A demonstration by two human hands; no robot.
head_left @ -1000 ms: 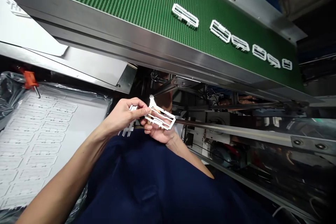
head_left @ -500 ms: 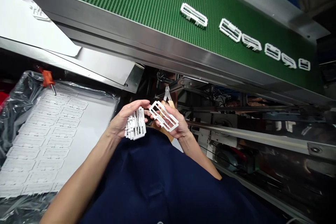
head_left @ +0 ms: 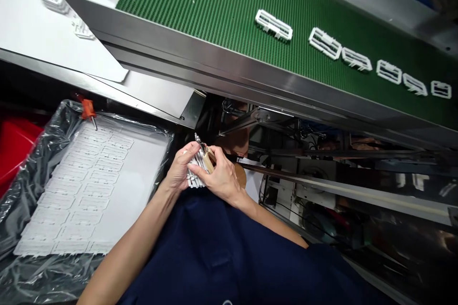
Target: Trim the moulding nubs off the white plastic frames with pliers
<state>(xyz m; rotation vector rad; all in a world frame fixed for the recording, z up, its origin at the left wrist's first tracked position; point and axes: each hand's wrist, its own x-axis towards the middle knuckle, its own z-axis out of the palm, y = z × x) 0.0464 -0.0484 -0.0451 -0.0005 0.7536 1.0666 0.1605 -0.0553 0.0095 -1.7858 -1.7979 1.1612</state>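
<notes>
Your left hand [head_left: 182, 170] is closed around a stack of white plastic frames [head_left: 196, 177], held just in front of your navy shirt [head_left: 214, 257]. Your right hand [head_left: 222, 180] is curled over the stack, gripping a tan-handled cutter [head_left: 208, 161], metal tip sticking up past your left fingers. Both hands are closed, and the stack sits between them. Up ahead, six white frames [head_left: 274, 25] lie in a row on the green belt [head_left: 214, 5]. To your left, a white frame sheet [head_left: 86, 188] lies on plastic film [head_left: 43, 267], beside an orange peg [head_left: 88, 108].
</notes>
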